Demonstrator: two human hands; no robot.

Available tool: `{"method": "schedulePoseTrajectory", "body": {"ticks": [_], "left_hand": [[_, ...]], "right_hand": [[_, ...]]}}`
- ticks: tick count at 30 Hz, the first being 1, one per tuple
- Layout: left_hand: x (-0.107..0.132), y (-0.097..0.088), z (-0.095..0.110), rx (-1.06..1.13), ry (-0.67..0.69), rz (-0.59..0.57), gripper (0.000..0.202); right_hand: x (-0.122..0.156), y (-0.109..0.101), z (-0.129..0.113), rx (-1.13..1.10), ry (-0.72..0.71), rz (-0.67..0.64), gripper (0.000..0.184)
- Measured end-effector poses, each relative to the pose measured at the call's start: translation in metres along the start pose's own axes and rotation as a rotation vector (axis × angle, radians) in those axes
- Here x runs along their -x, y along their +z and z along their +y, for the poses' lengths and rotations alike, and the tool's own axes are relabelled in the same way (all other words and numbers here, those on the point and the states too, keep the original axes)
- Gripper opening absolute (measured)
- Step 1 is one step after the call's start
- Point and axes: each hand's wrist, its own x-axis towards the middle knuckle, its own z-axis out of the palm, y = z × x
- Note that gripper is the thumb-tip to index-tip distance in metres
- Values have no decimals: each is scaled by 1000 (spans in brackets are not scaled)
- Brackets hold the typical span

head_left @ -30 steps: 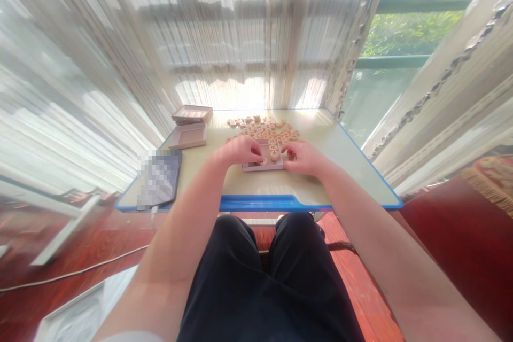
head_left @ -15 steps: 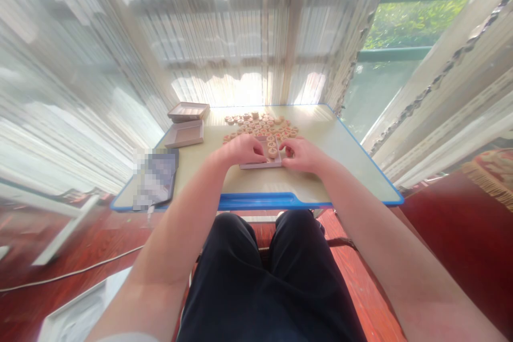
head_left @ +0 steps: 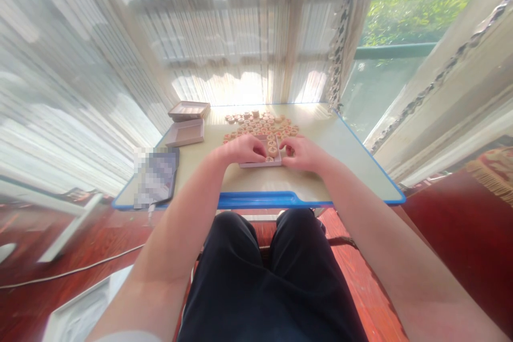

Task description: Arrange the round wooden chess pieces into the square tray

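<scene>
A shallow light box [head_left: 260,165] lies on the table in front of me, with several round wooden xiangqi pieces [head_left: 272,149] lined up in a column inside its right part. My left hand [head_left: 246,149] reaches over the box's left side, fingers bent together and their tips at the left edge of a lower xiangqi piece [head_left: 270,160] by the near wall. It covers much of the box's left part. Beside the right wall rests my right hand [head_left: 301,154], fingers curled, thumb and forefinger apart, with nothing seen between them.
Many loose xiangqi pieces [head_left: 256,125] spread behind the box. At the table's left stand an open box [head_left: 186,133] and another box [head_left: 189,110] behind it. A tablet-like device [head_left: 158,176] with a cable lies nearer me. A blue tray edge [head_left: 256,199] borders the table.
The lower piece by the near wall now lies flat with its marked face showing, where my left fingers mostly hid it before. My left fingertips drew slightly back; my right hand hardly moved.
</scene>
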Motion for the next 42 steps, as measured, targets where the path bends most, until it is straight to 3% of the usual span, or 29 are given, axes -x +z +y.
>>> {"method": "schedulePoseTrajectory", "body": {"ticks": [42], "left_hand": [[-8,7,-4,-11,101,41,22]], "right_hand": [[-1,0,-1,3,-17,3,28]]}}
